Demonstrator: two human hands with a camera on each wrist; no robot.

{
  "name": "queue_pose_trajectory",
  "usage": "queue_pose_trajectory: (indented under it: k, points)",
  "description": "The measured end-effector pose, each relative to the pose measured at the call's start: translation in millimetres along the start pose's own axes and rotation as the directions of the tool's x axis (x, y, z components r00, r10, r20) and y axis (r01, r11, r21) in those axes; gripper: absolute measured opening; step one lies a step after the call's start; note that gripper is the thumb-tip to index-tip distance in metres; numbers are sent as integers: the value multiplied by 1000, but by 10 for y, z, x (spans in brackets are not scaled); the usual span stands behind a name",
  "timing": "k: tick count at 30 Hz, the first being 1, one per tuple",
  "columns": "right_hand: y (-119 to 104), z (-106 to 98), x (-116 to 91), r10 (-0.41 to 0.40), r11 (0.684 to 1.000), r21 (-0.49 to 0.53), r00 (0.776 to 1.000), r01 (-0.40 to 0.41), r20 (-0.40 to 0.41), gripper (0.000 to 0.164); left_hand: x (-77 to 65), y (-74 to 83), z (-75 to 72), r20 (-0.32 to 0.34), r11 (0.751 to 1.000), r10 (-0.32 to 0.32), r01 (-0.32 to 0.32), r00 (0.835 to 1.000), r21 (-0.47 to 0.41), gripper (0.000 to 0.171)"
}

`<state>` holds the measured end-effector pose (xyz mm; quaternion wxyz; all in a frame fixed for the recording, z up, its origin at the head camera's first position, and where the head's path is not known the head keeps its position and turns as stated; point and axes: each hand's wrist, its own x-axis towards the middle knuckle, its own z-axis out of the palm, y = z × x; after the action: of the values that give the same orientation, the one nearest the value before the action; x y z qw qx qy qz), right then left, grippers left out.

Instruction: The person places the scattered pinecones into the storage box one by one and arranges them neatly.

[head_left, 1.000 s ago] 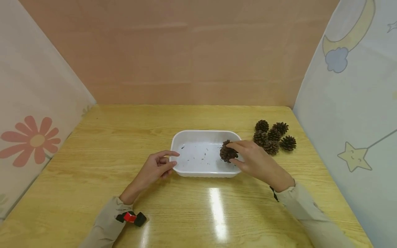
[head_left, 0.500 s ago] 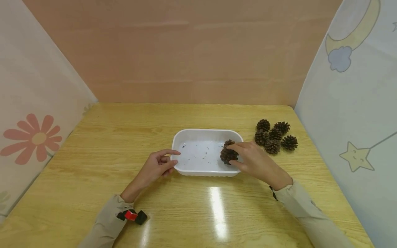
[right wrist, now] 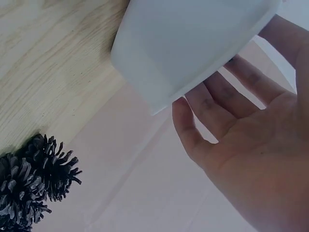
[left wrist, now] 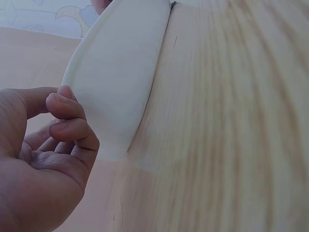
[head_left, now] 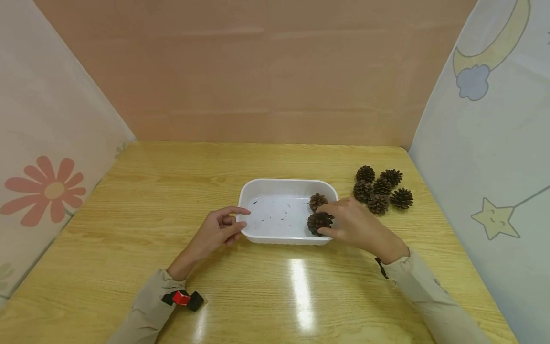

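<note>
A white rectangular plastic tub (head_left: 283,239) stands on the wooden table with dark specks on its floor. At its left end, my left hand (head_left: 219,229) pinches the rim, index finger over the edge and thumb at the near side; in the left wrist view its other fingers are curled. My right hand (head_left: 358,227) reaches over the right end, thumb and fingers around a brown pine cone (head_left: 319,224) low in the tub. Just beyond it lies a second pine cone (head_left: 317,201). In the right wrist view the tub's wall (right wrist: 188,43) hides the fingertips and the held cone.
Several pine cones (head_left: 379,204) are clustered on the table to the right of the tub. The wooden table (head_left: 193,167) is bounded by a brown backdrop (head_left: 266,71) and a printed panel on each side. A light reflection lies on the table in front.
The right hand has moved its pine cone slightly toward the near side of the tub and lower. A second cone now shows separately behind it. The left hand stays at the rim.
</note>
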<state>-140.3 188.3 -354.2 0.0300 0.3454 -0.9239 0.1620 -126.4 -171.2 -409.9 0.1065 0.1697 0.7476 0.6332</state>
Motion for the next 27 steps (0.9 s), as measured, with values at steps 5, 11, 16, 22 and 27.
queue_pose_trajectory:
  k: [5,11,16,22,27]
  points:
    - [-2,-4,-7,16,1000,-13,999,-16,30,41,-2,3,-1,1,1000,8,-8,1000,-3,33]
    - [6,0,0,15,1000,6,999,-15,35,39,-5,8,-2,5,1000,11,-11,1000,2,32]
    - [13,-5,1,13,1000,18,999,-14,38,36,-5,13,3,7,1000,7,-7,1000,1,32]
    - [16,-96,-19,19,998,56,999,-22,51,37,-6,16,10,5,1000,7,-7,1000,-2,32]
    - [40,-198,-61,52,994,97,998,-54,25,36,-11,16,9,9,1000,3,-3,1000,-1,33]
